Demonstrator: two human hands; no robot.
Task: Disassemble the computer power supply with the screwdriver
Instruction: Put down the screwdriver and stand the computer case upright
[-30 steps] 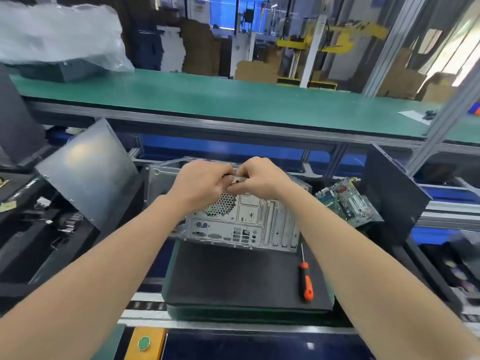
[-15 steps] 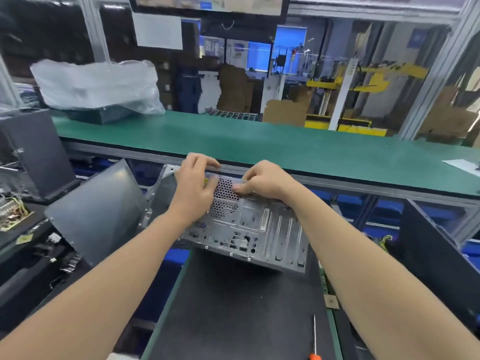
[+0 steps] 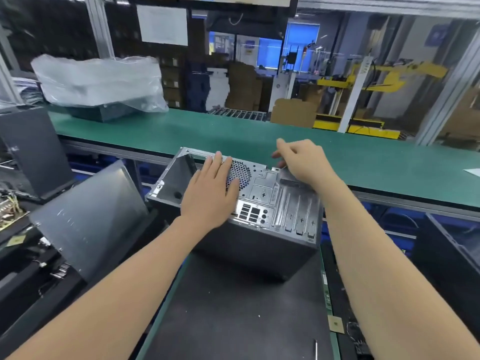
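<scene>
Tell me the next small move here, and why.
Probably the right hand should take a grip on the far edge of the computer case. It is at that edge with nothing in it, while the left hand lies flat on the rear panel, partly over the fan grille. The screwdriver lies unheld on the mat.

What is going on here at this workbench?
A person is working on a computer case standing on a black mat. The left hand lies flat on its rear panel, over the fan grille; the right hand is at the upper edge, holding nothing visible. The screwdriver lies untouched on the mat.
</scene>
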